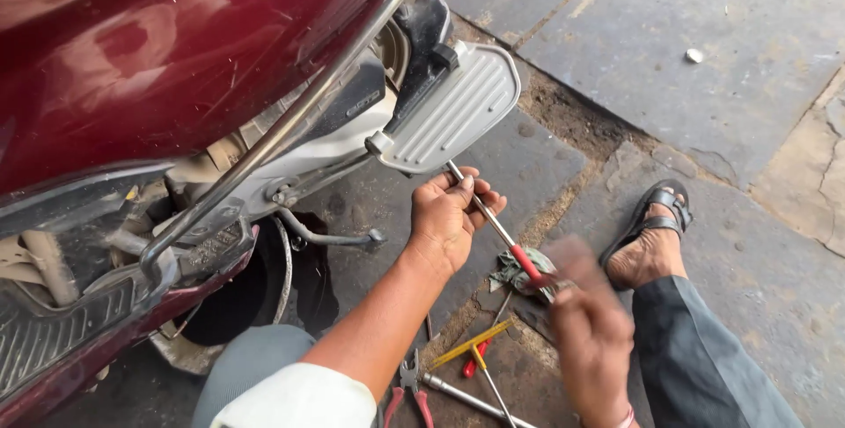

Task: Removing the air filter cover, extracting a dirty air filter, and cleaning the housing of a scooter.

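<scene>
Left hand (451, 215) pinching screwdriver (493, 221) shaft under footrest (451, 109) at 12 o'clock, blurred right hand (588, 318) gripping handle, risking tip slipping.

There is a single view, from a camera worn on the person's head, tilted steeply down and a little forward over the lap. It sits close, about an arm's reach above the left hand (449, 217), whose grip closes on a screwdriver (495, 224) near the frame's centre. Above and left of that grip a maroon scooter (158, 67) fills the picture (its footrest (453, 111) just over the grip); right of it lies the stone floor (704, 58). With one camera, no second view overlaps.
</scene>
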